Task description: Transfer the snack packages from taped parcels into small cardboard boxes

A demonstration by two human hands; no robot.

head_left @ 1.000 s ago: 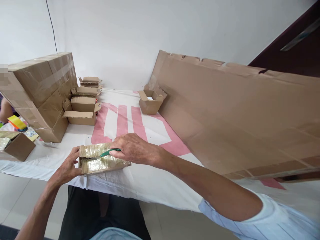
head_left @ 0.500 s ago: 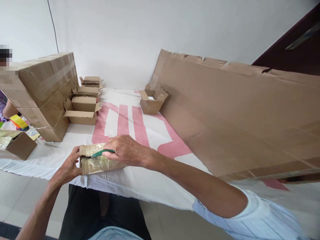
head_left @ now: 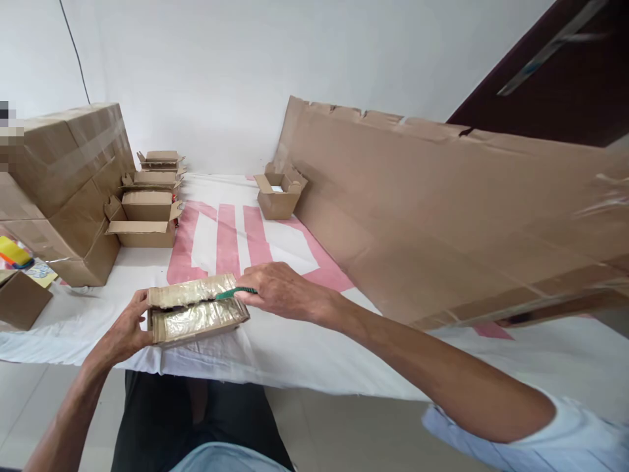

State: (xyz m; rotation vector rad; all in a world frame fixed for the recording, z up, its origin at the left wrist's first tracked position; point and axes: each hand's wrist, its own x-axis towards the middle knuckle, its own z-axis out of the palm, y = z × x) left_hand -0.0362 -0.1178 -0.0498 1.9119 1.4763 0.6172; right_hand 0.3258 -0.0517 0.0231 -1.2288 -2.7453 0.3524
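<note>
A small cardboard box covered in shiny clear tape lies at the table's front edge, with a dark gap along its top seam. My left hand grips its left end, thumb on the near side and fingers on the far side. A green box cutter is held closed in my right hand. Its front end sits at the seam, towards the right end of the box; the blade is not visible.
Open cardboard boxes stand in a row at the back left, beside stacked taped cartons. Another open box sits by a large cardboard panel. A yellow tape roll lies at the far left, near a partly seen carton.
My right hand has drawn the cutter rightwards along the seam, and the gap in the tape is longer. My left hand still holds the box's left end. The view has shifted right.
</note>
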